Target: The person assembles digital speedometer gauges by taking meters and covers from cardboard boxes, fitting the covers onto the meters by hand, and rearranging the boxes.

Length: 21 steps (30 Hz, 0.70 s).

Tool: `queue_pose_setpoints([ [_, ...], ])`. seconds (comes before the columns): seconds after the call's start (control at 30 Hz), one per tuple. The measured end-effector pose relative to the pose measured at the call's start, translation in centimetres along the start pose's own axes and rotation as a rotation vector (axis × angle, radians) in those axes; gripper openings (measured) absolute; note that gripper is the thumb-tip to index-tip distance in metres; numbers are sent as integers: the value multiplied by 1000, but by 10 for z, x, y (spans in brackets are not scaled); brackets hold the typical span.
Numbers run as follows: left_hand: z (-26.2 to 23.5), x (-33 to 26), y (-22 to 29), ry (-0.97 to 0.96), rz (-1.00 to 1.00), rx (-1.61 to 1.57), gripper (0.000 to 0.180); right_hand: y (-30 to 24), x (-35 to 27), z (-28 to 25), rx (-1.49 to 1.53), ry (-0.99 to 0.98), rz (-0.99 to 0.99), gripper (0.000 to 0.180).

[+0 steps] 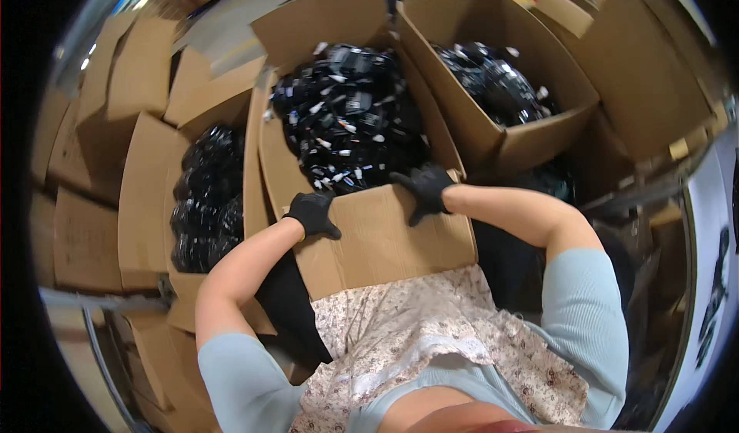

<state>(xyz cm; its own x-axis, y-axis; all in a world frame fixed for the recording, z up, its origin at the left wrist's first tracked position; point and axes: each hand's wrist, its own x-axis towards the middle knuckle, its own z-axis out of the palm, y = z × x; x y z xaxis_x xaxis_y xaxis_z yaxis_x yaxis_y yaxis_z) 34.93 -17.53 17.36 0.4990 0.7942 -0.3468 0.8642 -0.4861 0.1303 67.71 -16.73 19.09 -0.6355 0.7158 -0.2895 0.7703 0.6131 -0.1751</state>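
In front of me an open cardboard box point(385, 237) is heaped with black cable bundles point(350, 117) that have small white connector ends. Its near flap hangs down against my patterned apron point(408, 310). My left hand point(312, 213), in a black glove, grips the box's near edge at the left, thumb lying on the flap. At the right end of that edge, my right hand point(425, 191), gloved alike, is closed over the cardboard with its thumb down the flap. The fingertips of both hands are partly hidden by the rim and the bundles.
To the right stands another open box point(531, 137) with shiny black bundles point(493, 86). A box on the left holds dark plastic-wrapped bundles point(209, 198). Stacked cartons point(85, 240) fill the far left. Metal rails point(100, 300) run at both sides.
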Motion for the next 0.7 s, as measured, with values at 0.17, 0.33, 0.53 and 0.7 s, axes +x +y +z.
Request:
queue_pose_setpoints([
  [0.17,-21,5,16,62,56,-32,88,12,34,19,248,744,41,46],
  [0.33,-20,8,37,-15,27,-53,60,-86,-177,12,812,1153,-38,27],
  [0.53,-20,32,31,-155,-20,9,45,-134,-307,132,1079,1005,887,16],
  [0.7,-42,31,26,-482,-38,-232,38,-176,-394,245,1406,681,1539,24],
])
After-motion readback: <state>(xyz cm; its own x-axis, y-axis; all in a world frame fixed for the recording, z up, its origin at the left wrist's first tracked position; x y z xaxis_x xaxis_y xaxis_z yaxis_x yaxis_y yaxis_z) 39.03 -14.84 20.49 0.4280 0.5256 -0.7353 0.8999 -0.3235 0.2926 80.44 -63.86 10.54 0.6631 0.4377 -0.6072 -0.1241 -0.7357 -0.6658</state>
